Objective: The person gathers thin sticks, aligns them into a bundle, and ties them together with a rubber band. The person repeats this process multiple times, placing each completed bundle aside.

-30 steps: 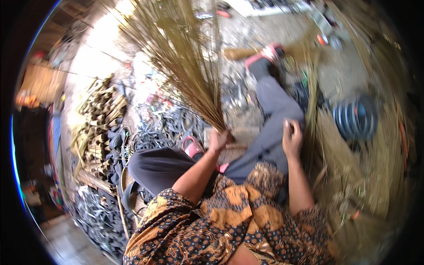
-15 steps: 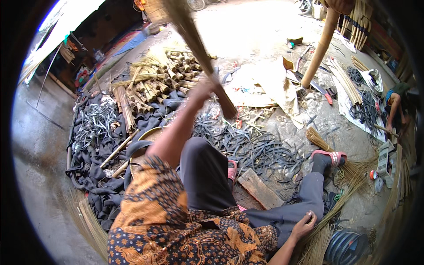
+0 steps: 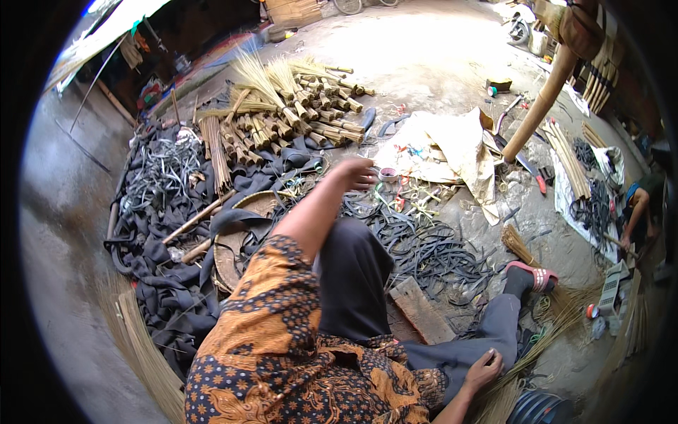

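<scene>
Along the left edge of the floor (image 3: 63, 268) we saw a sheaf of thin straw (image 3: 145, 350) beside a heap of black rubber strips (image 3: 159, 212), with a few wooden sticks (image 3: 191, 222) lying across the heap. Behind the heap, toward the far edge of the floor, lay a pile of bound broom heads (image 3: 296, 106), their bristles fanned out. Our left hand (image 3: 355, 172) was raised in front of us with the arm stretched out; its fingers were curled loosely and held nothing, and it hung in the air above the rubber strips, nearest to a small round roll of tape (image 3: 388, 174) just to its right. Past that lay a crumpled pale sack (image 3: 452, 145) with bits of coloured string on it. A flat wooden block (image 3: 421, 311) sat on the floor between our legs. Our right hand (image 3: 483, 367) rested loosely open on our right leg near the lower edge, gripping nothing. Our right foot wore a pink sandal (image 3: 531, 274). A thick wooden pole (image 3: 540, 106) leaned up at the far right, and another person's arm (image 3: 635, 212) showed at the right edge.
</scene>
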{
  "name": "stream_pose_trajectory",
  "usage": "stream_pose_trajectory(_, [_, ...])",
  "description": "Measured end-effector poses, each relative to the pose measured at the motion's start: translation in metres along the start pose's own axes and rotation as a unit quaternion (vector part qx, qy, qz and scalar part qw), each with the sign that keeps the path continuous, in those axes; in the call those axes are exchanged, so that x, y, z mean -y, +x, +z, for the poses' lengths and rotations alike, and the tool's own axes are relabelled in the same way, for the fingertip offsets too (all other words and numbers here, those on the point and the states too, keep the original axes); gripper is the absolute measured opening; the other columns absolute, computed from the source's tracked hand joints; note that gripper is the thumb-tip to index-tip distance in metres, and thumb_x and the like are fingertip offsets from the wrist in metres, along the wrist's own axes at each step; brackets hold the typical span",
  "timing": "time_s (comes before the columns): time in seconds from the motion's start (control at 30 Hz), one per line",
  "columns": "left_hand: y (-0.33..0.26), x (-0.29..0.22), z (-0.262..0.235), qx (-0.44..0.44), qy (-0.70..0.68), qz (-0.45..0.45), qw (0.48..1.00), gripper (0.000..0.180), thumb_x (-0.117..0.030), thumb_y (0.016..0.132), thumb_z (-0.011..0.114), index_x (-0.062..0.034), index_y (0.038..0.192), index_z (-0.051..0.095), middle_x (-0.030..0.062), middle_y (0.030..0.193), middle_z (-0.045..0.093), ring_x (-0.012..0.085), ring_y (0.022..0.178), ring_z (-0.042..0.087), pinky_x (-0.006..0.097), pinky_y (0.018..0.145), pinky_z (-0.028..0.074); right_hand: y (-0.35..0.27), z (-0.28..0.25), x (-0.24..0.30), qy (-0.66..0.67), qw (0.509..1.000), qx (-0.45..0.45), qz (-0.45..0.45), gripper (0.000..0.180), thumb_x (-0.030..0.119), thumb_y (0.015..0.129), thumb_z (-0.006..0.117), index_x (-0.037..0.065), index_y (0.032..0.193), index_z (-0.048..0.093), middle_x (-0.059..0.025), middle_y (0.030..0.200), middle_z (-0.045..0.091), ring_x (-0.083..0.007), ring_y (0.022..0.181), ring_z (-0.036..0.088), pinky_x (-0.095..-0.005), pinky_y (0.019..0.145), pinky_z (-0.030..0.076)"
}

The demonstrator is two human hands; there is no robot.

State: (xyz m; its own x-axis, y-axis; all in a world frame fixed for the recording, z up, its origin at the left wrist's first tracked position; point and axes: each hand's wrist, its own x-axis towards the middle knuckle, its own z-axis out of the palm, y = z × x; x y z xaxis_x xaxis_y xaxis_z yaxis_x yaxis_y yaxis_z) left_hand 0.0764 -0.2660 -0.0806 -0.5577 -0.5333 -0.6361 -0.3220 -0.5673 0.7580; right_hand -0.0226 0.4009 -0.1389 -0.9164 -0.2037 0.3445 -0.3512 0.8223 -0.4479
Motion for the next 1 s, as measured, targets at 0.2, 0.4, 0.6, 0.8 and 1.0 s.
stream_pose_trajectory(0.2, [0.013,-0.038,0.172,0.083,0.169,0.142,0.972,0.04,-0.031,0.1,0.065,-0.0021,0.126,0.064,0.0094,0.108,0.072,0.0181,0.08,0.072,0.034,0.065,0.057,-0.005,0.004,-0.004,-0.023,1.0,0.017,-0.004,0.025,0.021,0.101,0.06,-0.003,0.103,0.067,-0.0221,0.097,0.069,-0.0418,0.093,0.06,-0.051,0.086,0.046])
stream_pose_trajectory(0.4, [0.034,0.016,0.214,0.107,0.175,0.117,0.972,0.028,-0.033,0.099,0.064,-0.0074,0.093,0.07,0.0038,0.08,0.068,0.0168,0.068,0.068,0.034,0.057,0.054,-0.007,0.005,-0.009,-0.04,0.999,0.025,-0.006,0.024,0.02,0.1,0.06,-0.003,0.102,0.067,-0.0218,0.096,0.068,-0.0415,0.091,0.059,-0.0505,0.086,0.046])
stream_pose_trajectory(0.6, [0.06,0.019,0.217,0.086,0.405,0.162,0.896,0.035,-0.032,0.098,0.062,-0.0011,0.083,0.067,0.0077,0.077,0.068,0.0192,0.067,0.069,0.037,0.057,0.056,-0.004,0.005,-0.007,-0.053,0.997,0.05,0.005,0.022,0.019,0.1,0.062,-0.002,0.103,0.068,-0.0204,0.094,0.067,-0.038,0.089,0.058,-0.0492,0.082,0.046])
stream_pose_trajectory(0.8, [0.065,0.021,0.226,0.108,0.394,0.165,0.898,0.03,-0.029,0.096,0.061,-0.0015,0.085,0.068,0.0061,0.07,0.065,0.0182,0.066,0.07,0.035,0.056,0.054,-0.007,0.005,-0.002,-0.058,0.998,0.017,-0.004,0.022,0.019,0.1,0.063,-0.002,0.102,0.068,-0.0186,0.087,0.064,-0.0356,0.085,0.058,-0.0472,0.075,0.046])
stream_pose_trajectory(1.0, [0.071,0.027,0.225,0.122,0.426,0.157,0.883,0.037,-0.034,0.096,0.063,0.0018,0.096,0.073,0.0091,0.076,0.07,0.02,0.068,0.072,0.035,0.06,0.057,-0.008,0.005,-0.002,-0.05,0.998,0.028,-0.011,0.022,0.018,0.1,0.062,-0.002,0.102,0.068,-0.0195,0.09,0.066,-0.0377,0.086,0.058,-0.0479,0.08,0.047])
